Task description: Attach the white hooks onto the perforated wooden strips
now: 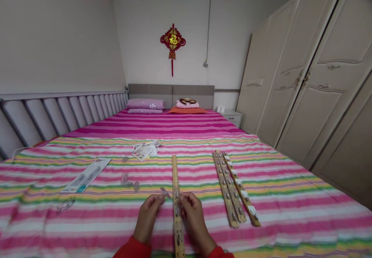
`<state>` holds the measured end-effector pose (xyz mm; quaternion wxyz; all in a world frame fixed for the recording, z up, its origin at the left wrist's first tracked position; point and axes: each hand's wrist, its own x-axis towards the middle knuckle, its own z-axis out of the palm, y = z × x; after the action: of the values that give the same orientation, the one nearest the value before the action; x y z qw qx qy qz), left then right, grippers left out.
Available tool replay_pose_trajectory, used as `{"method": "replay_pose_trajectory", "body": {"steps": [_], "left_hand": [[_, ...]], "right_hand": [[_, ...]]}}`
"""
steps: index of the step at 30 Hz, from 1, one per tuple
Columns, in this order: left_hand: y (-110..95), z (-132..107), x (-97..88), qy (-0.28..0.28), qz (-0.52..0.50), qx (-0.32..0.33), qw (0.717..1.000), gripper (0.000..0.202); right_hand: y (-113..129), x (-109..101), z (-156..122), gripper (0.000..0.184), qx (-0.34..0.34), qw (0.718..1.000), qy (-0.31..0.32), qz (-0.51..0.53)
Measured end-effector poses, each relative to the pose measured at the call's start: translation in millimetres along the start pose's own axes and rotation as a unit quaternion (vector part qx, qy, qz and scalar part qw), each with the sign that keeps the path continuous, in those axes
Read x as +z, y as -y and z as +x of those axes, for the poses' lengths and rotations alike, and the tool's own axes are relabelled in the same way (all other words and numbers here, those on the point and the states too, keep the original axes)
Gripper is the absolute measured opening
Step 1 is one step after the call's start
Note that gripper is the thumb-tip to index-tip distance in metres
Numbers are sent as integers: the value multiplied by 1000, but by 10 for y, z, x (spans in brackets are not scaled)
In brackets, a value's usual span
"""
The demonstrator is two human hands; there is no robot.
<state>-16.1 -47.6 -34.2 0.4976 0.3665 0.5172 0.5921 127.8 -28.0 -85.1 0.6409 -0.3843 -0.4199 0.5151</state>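
Note:
A narrow tan strip with a row of holes (175, 174) lies lengthwise before me on the bed, with several small shiny metal pieces fixed along its near half. To its left, my left hand (149, 213) is closed in a pinch on a small clear plastic piece (165, 192). My right hand (194, 215) has its thumb and curled fingers at the strip's right edge, beside one of the metal pieces (176, 195). Its other fingers are partly hidden. Several small clear plastic bits (129, 183) lie left of the strip.
Three similar strips (228, 188) with metal pieces lie on the right; the outermost also carries white pieces. On the left are a flat clear packet (87, 176) and a thin wire-like coil (66, 204). Clear and white packaging (145, 150) lies farther back on the striped bedsheet (116, 219).

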Motion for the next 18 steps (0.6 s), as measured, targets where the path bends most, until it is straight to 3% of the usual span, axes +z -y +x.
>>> {"method": "replay_pose_trajectory", "body": {"steps": [2, 5, 18], "left_hand": [[-43, -23, 38, 15, 81, 77, 994, 38], [-85, -65, 109, 27, 134, 124, 983, 40], [28, -82, 215, 60, 178, 155, 970, 35]], "right_hand": [[87, 41, -37, 28, 7, 1000, 9, 3], [182, 72, -51, 29, 1, 1000, 19, -8], [135, 46, -21, 28, 31, 999, 11, 28]]}}
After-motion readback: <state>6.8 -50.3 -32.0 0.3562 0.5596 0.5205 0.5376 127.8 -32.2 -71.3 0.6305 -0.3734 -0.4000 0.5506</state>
